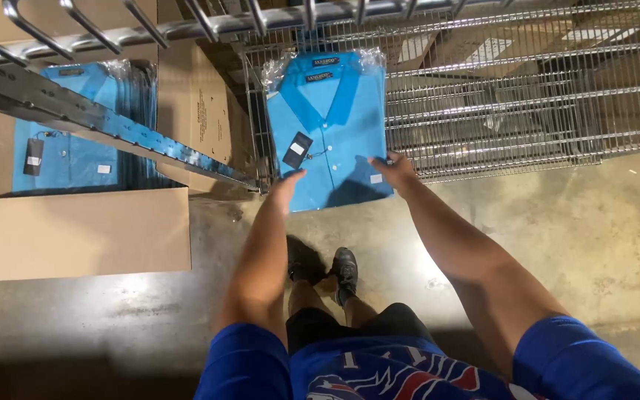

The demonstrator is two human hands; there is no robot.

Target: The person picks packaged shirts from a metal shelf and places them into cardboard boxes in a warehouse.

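A folded light-blue collared shirt in a clear plastic bag [331,122], with a dark hang tag, lies on the low wire shelf [498,111], its near edge overhanging the shelf front. My left hand [289,181] grips the packet's lower left edge. My right hand [394,167] holds its lower right corner. Both arms reach forward over the floor.
An open cardboard box [87,230] at the left holds a stack of the same blue bagged shirts [68,144]. A metal shelf rail [105,122] crosses above it. A second carton [201,111] stands behind. Concrete floor [572,237] lies under my feet.
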